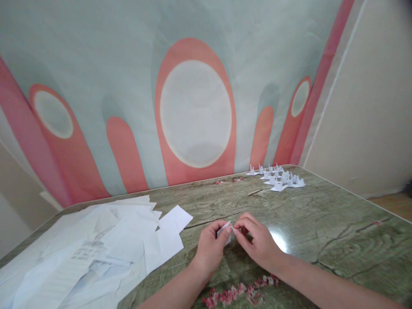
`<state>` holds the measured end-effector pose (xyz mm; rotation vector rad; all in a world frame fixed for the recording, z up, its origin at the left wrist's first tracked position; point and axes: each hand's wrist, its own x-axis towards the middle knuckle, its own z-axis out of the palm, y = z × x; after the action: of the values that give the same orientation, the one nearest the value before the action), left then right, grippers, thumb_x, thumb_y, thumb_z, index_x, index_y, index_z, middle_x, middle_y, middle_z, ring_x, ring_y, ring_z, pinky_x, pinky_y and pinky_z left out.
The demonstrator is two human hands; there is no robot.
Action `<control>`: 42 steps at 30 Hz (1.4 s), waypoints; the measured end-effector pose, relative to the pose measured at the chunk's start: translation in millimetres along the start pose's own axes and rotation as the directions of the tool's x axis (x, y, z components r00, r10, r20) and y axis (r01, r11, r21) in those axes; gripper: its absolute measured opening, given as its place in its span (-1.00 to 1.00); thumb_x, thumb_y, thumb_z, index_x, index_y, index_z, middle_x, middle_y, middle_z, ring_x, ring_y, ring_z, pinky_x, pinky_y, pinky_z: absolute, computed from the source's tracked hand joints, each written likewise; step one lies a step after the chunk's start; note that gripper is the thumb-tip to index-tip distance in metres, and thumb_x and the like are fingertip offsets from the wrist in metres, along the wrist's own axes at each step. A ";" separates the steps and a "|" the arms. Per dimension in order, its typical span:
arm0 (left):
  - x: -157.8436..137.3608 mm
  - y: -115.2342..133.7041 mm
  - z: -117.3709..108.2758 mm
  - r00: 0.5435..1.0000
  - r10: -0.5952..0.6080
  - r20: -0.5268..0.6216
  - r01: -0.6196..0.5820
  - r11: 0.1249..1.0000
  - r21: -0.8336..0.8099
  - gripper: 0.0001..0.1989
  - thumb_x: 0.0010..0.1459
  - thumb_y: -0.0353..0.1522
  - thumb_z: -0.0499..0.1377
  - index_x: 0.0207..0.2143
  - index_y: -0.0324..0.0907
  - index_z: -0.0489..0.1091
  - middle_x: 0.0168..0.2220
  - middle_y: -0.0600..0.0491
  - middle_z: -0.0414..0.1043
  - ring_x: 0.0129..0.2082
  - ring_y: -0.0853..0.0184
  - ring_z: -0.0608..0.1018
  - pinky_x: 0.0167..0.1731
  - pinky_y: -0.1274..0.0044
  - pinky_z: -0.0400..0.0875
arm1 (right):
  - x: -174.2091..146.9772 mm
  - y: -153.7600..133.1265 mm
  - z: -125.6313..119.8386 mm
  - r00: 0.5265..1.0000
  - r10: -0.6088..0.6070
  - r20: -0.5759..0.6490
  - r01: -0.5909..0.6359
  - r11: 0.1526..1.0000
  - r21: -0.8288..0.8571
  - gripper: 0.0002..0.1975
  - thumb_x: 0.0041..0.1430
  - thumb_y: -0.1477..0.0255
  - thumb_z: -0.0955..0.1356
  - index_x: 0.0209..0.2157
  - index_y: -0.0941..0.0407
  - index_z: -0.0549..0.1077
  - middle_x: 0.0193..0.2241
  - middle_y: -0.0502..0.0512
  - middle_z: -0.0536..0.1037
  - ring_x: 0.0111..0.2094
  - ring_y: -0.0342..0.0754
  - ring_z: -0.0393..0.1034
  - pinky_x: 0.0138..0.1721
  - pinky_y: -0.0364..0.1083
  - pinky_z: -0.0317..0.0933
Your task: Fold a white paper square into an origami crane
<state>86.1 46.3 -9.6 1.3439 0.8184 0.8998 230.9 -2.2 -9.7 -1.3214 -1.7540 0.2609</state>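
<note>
Near the front middle of the table, my left hand (210, 244) is closed on a small folded white paper (228, 238), its thumb on the near face. My right hand (255, 240) meets it from the right, thumb and forefinger pinched at the paper's pointed end. The fingers cover much of the paper, so its full shape is hidden. Both hands are just above the wood-patterned table (199, 214). Several white origami cranes (278, 179) stand grouped at the far right of the table.
A wide, loose heap of white paper sheets (128, 231) covers the table's left side, some with print on them. One square sheet (175, 216) juts out toward the middle. Behind the table hangs a green-grey and coral backdrop (196, 51). A beige wall (363, 107) rises at right.
</note>
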 end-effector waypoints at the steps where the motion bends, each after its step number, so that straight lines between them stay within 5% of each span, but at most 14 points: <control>1: -0.1 0.6 0.1 1.000 0.000 0.008 0.000 1.000 -0.002 -0.69 -0.04 -0.17 0.23 -0.41 -0.26 0.42 -0.51 0.11 0.34 -0.52 0.44 0.30 -0.49 0.63 0.17 | 0.1 -0.1 0.1 1.000 -0.002 -0.003 0.002 1.000 0.004 -0.91 0.18 0.47 0.22 -0.38 0.09 0.34 -0.42 0.04 0.34 -0.44 -0.12 0.27 -0.39 -0.11 0.20; 19: -1.7 8.1 1.1 0.999 -0.024 0.037 0.025 0.998 -0.049 -0.70 -0.02 -0.17 0.22 -0.45 -0.27 0.38 -0.55 0.15 0.24 -0.55 0.49 0.22 -0.51 0.65 0.11 | -1.4 2.8 2.7 1.000 -0.025 0.003 0.025 0.999 0.034 -0.92 0.18 0.48 0.22 -0.32 0.08 0.34 -0.38 0.05 0.35 -0.43 -0.11 0.27 -0.37 -0.11 0.18; 31: 2.2 1.4 -0.7 0.996 -0.084 0.036 0.088 0.986 -0.143 -0.70 -0.09 -0.23 0.29 -0.34 -0.28 0.46 -0.46 0.07 0.41 -0.47 0.43 0.35 -0.41 0.61 0.20 | 1.7 2.4 -0.2 0.999 0.026 -0.025 -0.023 0.995 0.100 -0.89 0.19 0.47 0.22 -0.39 0.10 0.34 -0.43 0.04 0.33 -0.41 -0.11 0.26 -0.38 -0.12 0.16; 42: 2.6 -0.5 -1.0 0.996 -0.084 0.014 0.085 0.989 -0.120 -0.74 -0.06 -0.25 0.28 -0.40 -0.28 0.43 -0.52 0.11 0.36 -0.52 0.48 0.30 -0.47 0.64 0.16 | 2.0 0.7 -1.9 0.999 0.035 -0.029 -0.031 0.992 0.124 -0.88 0.19 0.46 0.22 -0.40 0.11 0.35 -0.43 0.04 0.32 -0.41 -0.11 0.26 -0.39 -0.12 0.16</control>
<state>86.3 49.1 -10.2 1.1993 0.7959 0.8629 232.8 -0.8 -7.9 -1.2597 -1.6639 0.3595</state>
